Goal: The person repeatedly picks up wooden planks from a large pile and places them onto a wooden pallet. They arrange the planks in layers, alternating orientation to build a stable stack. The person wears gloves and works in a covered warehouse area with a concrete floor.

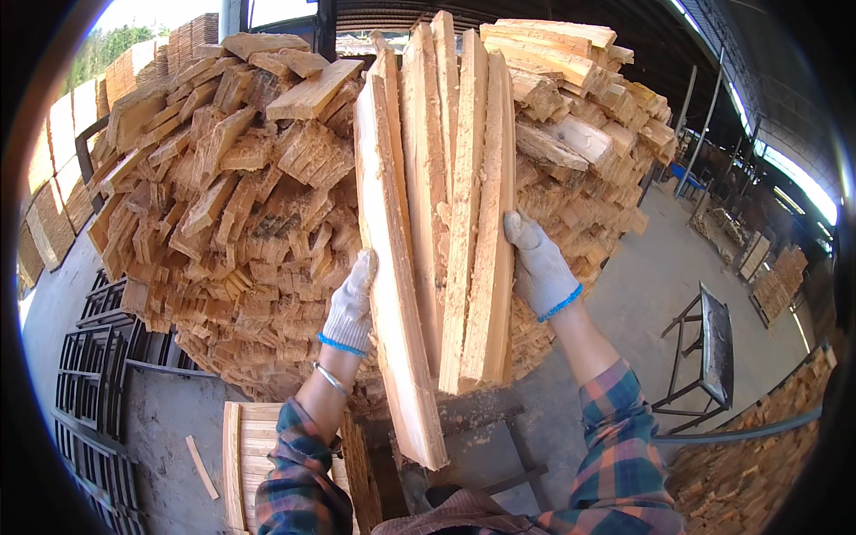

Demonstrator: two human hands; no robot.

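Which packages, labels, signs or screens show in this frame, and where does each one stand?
None in view: no package, label, sign or screen shows.
What shows instead: a bundle of long wooden slats held upright between the gloved left hand and right hand.
Behind it, a big heap of cut wood pieces, pale and brown.
At right, a dark metal stand on the concrete floor.

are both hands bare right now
No, the left hand and right hand both wear pale work gloves while gripping the upright bundle of boards.
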